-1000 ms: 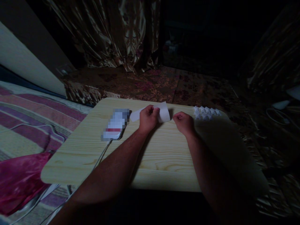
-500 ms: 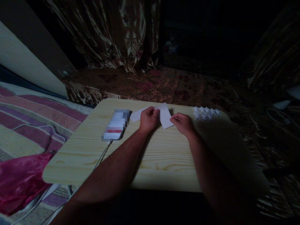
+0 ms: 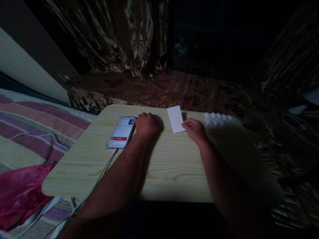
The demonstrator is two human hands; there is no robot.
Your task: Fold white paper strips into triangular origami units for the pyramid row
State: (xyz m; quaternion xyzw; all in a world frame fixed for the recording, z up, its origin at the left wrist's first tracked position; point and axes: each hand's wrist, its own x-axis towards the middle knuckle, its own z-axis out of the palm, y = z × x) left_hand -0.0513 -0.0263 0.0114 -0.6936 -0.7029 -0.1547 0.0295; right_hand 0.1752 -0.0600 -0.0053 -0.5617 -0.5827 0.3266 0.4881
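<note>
Near the far edge of the pale wooden surface [image 3: 176,162], the right hand [image 3: 195,130] is pinching a white sheet of paper [image 3: 175,119] by its lower right corner, and the sheet's top is overlapping that edge in view. The left hand [image 3: 146,124] is bending down with curled fingers over a second piece of paper [image 3: 159,117], mostly hidden; whether it is gripping that piece, one cannot tell. A phone [image 3: 121,134] is lying just beside the left hand, its white cable [image 3: 115,151] running toward the near edge. Small white folded shapes [image 3: 217,120] are sitting close to the far right corner, near the right hand. Open wood is stretching between the forearms to the near edge, while shadow is darkening the right side. Beyond, shiny curtains [image 3: 147,36] are hanging; leftward, a striped bed cover [image 3: 47,118] is showing beside pink cloth [image 3: 22,194].
</note>
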